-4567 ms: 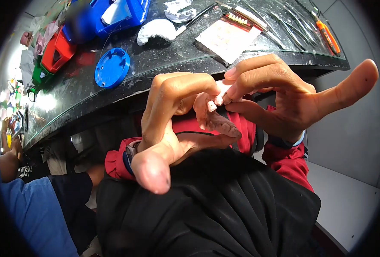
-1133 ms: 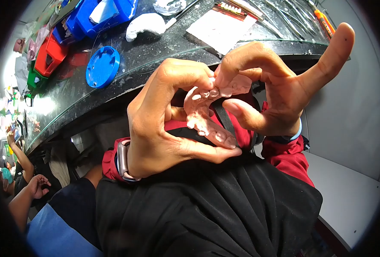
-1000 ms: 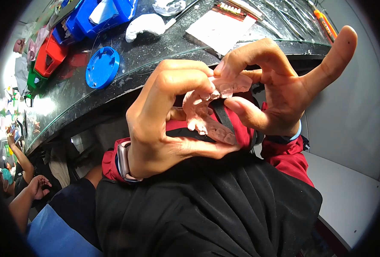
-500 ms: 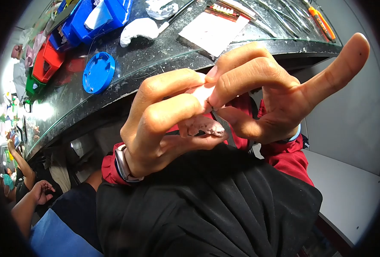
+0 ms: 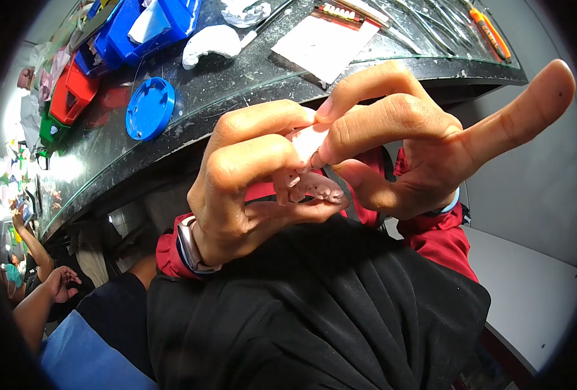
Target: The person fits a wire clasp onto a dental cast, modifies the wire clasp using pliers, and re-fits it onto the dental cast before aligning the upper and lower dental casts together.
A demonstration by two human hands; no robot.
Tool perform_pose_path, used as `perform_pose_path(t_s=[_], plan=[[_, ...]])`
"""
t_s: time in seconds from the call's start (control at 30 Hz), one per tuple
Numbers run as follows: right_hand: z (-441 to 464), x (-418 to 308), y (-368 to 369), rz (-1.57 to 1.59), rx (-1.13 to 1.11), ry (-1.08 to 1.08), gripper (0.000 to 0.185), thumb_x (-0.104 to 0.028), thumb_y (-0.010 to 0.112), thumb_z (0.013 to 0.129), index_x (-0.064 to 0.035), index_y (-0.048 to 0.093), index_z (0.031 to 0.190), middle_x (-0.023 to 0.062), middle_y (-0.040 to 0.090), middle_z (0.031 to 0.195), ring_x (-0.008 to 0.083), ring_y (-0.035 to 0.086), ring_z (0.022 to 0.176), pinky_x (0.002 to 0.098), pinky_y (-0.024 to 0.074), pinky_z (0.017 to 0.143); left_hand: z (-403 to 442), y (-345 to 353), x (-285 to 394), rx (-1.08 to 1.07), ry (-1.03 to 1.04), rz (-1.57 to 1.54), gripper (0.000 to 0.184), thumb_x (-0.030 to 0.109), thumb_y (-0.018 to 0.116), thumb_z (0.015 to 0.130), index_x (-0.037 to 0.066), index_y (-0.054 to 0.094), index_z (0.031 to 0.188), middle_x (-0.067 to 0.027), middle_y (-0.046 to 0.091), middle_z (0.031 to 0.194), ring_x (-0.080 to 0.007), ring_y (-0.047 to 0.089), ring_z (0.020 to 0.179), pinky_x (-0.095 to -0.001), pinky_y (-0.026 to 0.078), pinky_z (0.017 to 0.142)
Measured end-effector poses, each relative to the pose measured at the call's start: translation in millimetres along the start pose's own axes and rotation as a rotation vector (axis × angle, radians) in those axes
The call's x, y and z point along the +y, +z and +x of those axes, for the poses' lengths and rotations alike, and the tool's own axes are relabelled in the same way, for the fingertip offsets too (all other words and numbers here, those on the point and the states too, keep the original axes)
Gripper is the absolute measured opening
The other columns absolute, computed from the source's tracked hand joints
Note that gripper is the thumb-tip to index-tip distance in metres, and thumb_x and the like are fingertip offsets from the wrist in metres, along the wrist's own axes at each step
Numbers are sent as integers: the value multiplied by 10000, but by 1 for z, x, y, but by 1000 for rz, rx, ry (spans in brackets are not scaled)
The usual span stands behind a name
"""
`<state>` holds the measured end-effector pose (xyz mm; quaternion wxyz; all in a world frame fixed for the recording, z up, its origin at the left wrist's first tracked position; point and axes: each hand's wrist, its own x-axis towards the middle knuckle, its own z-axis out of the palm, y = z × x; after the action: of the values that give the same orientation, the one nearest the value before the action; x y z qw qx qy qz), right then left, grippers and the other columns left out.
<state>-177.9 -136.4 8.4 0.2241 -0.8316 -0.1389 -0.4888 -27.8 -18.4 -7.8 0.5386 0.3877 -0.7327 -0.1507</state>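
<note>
A pale pink dental cast [image 5: 311, 188], with tooth shapes along its edge, is held up in front of my chest. My left hand [image 5: 243, 175] is closed around it, thumb beneath and bent fingers over the top. From the other side, my right hand [image 5: 405, 143] pinches the cast's upper part with its fingertips, while one finger sticks out to the right. The fingers of both hands almost meet and cover much of the cast. Whether it is one piece or two stacked pieces, I cannot tell.
The black bench top [image 5: 236, 84] carries a white plaster cast [image 5: 210, 47], a card of artificial teeth [image 5: 340, 14] on white paper [image 5: 321, 49], a blue lid [image 5: 150, 108], and blue [image 5: 161, 29] and red bins [image 5: 72, 91]. Orange-handled tool [image 5: 490, 36] lies far right. Another person's hand [image 5: 62, 284] is at left.
My hands have shifted slightly to the right. The cast has turned a little between my fingers, so more of its tooth shapes show. Both hands keep their hold.
</note>
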Motion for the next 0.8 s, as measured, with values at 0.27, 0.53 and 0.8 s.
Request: perform_pose_path(t_s=[0.27, 0.53, 0.8], plan=[[-2, -1, 2, -2, 11, 14, 1233, 29, 657, 765, -193, -426, 1312, 144, 644, 800, 245, 608, 714, 337, 551, 620, 4, 0, -2, 9, 89, 157, 715, 199, 894, 546, 81, 438, 1084, -180, 511, 1092, -214, 593, 905, -294, 519, 743], [-3, -1, 3, 3, 25, 8, 1235, 28, 655, 764, -187, -434, 1304, 138, 641, 797, 244, 606, 713, 336, 550, 614, 7, -1, -4, 3, 180, 279, 729, 302, 892, 536, 81, 444, 1067, -172, 540, 1053, -204, 588, 842, -283, 496, 676], [-1, 1, -2, 33, -2, -26, 1236, 28, 653, 764, -182, -443, 1296, 131, 638, 794, 244, 604, 712, 335, 550, 608, 9, -1, -1, -8, 159, 270, 699, 289, 889, 542, 72, 456, 1047, -184, 546, 1041, -213, 593, 855, -297, 506, 687]])
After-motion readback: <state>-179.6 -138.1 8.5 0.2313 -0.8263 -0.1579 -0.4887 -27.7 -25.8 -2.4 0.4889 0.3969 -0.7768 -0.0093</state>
